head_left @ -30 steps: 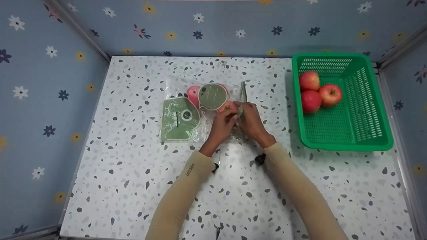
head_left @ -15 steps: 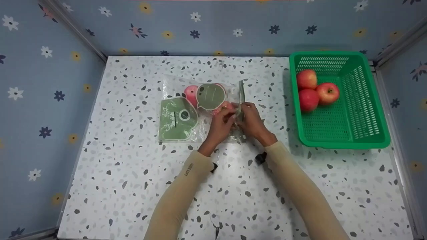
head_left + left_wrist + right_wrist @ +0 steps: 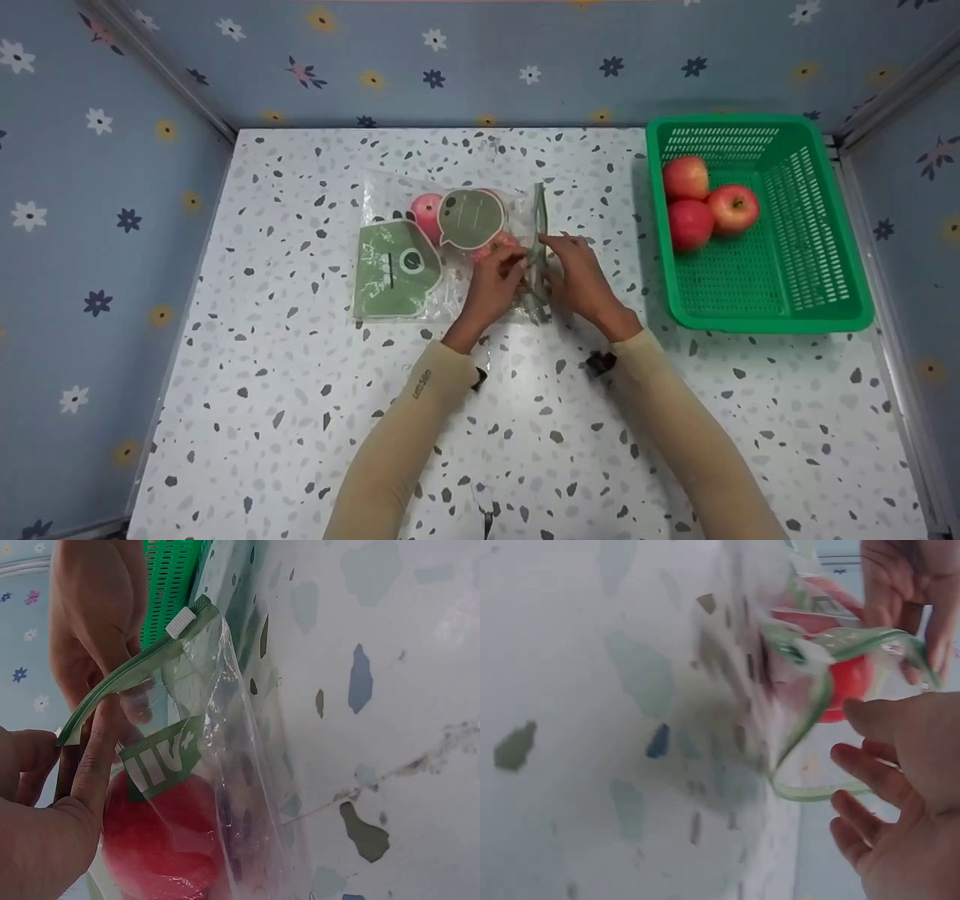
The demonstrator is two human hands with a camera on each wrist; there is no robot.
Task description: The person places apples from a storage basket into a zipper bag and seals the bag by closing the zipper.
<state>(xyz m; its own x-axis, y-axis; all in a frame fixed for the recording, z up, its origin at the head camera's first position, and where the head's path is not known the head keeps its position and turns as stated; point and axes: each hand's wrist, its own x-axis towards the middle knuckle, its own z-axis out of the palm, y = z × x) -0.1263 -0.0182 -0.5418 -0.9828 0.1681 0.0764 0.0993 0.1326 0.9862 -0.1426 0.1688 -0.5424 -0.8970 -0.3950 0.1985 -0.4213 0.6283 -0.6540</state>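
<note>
A clear zip bag [image 3: 450, 292] with green printing lies flat on the table, several red apples [image 3: 427, 216] inside. Its green-edged mouth faces right and stands partly apart in the right wrist view. My left hand [image 3: 493, 283] pinches the rim of the mouth, seen closely in the left wrist view. A white slider [image 3: 180, 622] sits on the green zip strip [image 3: 112, 682]. My right hand [image 3: 583, 279] is at the right of the mouth. Its fingers [image 3: 874, 772] are spread and loosely bent beside the rim, with nothing between them in the right wrist view.
A green plastic basket [image 3: 772, 322] stands at the right back of the table, with three apples [image 3: 733, 210] in its left part. Flower-patterned walls [image 3: 480, 60] enclose the back and sides of the speckled table [image 3: 262, 420].
My right hand has moved slightly right and its fingers have opened away from the bag's rim. The left hand stays at the mouth. The head view has shifted a little.
</note>
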